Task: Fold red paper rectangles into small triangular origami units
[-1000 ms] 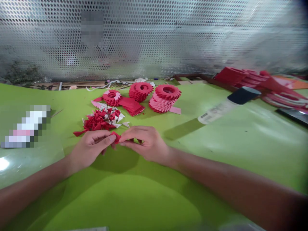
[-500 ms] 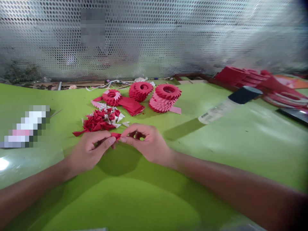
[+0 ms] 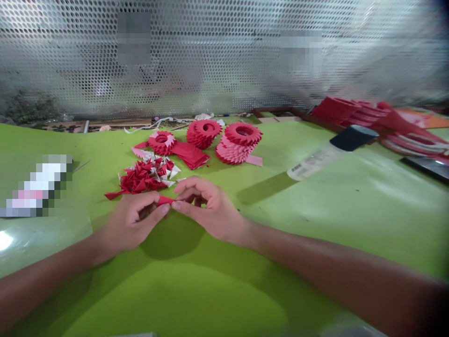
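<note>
A small piece of folded red paper (image 3: 164, 200) is pinched between both hands above the green table. My left hand (image 3: 131, 220) grips its left end with thumb and forefinger. On its right end, my right hand (image 3: 210, 210) pinches with the thumb, its forefinger arched above. Just behind my left hand lies a pile of folded red and white paper triangles (image 3: 143, 175). Beyond them sit a stack of flat red paper slips (image 3: 191, 154) and a small red and pink paper ring (image 3: 161, 142).
Farther back stand a red ring stack (image 3: 203, 134) and a red-and-pink one (image 3: 236, 150). A clear bottle with a black cap (image 3: 315, 159) is at right, red paper strips (image 3: 351, 112) behind it. A perforated metal panel (image 3: 224, 56) closes off the back of the green table (image 3: 182, 295).
The red paper has shifted slightly left and now shows more of its length between the hands. My right forefinger has lifted a little away from it.
</note>
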Motion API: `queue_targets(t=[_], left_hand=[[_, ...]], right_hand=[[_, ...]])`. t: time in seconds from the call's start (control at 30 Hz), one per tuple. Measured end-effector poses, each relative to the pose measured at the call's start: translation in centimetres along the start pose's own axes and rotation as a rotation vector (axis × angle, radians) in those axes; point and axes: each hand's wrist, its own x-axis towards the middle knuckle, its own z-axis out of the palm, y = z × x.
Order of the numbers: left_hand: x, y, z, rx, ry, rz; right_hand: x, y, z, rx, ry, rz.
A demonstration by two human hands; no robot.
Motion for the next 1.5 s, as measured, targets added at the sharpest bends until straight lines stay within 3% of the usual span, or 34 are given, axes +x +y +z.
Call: queue_targets(t=[0.13,0.33,0.57,0.8,1.17,1.37,1.5], left_hand=[[-0.1,-0.5,-0.2,-0.073,-0.018,-0.046],[-0.2,-0.5,-0.3,-0.110,-0.047,-0.053],[-0.2,-0.4,-0.3,-0.146,-0.117,-0.135],[-0.2,-0.6,-0.3,-0.104,-0.091,-0.101],[0.1,0.1,0.0,0.009,-0.093,-0.086],[0.1,-0.1,-0.2,0.041,-0.135,-0.027],[0.1,-0.4,-0.2,0.044,-0.137,0.028]], right_hand=[[0.2,0.1,-0.5,-0.032,-0.048,0.041],[0.1,0.0,-0.6,-0.196,-0.228,0.055],[0.0,-0.2,-0.4,-0.551,-0.189,-0.176],[-0.3,-0.4,-0.5,-0.551,-0.143,-0.144],[-0.7,-0.1,-0.1,-0.646,-0.148,-0.266],[-0.7,-0.8,-0.4,-0.488,-0.292,-0.142],[-0.5,-1.2,-0.4,-0.487,-0.299,-0.016]])
